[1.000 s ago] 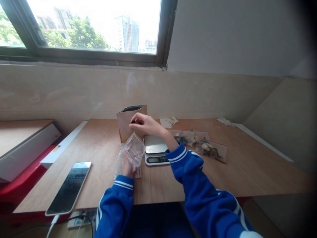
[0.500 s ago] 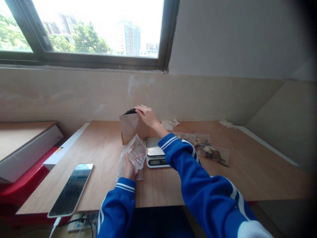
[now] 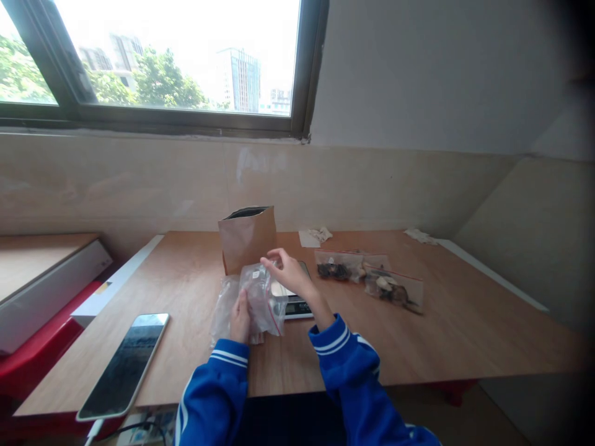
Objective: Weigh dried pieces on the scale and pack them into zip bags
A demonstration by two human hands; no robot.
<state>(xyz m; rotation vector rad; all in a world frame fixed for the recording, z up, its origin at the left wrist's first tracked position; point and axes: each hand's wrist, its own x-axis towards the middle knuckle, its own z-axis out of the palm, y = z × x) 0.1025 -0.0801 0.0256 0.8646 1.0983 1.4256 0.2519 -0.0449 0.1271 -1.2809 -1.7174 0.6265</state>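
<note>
On the left edge of the table point(image 3: 195, 347) a phone point(image 3: 121, 364) lies face up, its cable running off the near edge. Beyond it, off the table's left side, a long white box point(image 3: 114, 282) lies beside a red surface point(image 3: 37, 359).

Near the table's middle, the left hand point(image 3: 240, 319) is closed on the lower part of a clear bag point(image 3: 260, 297), thumb up against the plastic, holding it raised and tilted. More clear plastic point(image 3: 223, 310) lies flat just left of it. Behind the bag a brown pouch point(image 3: 247, 238) stands upright with its top open.

The right hand point(image 3: 290, 272) comes in from the right, its fingertips point(image 3: 274, 260) pinched together at the bag's top edge; whether they hold anything besides the plastic cannot be told. Under that hand and partly hidden by the bag sits a scale point(image 3: 295, 303), its display facing the near edge.

Further right, two filled bags point(image 3: 372, 279) with dark and pale pieces lie flat, touching each other. At the table's back edge are a paper slip point(image 3: 307, 238) and crumpled scraps point(image 3: 419, 235), well apart.
</note>
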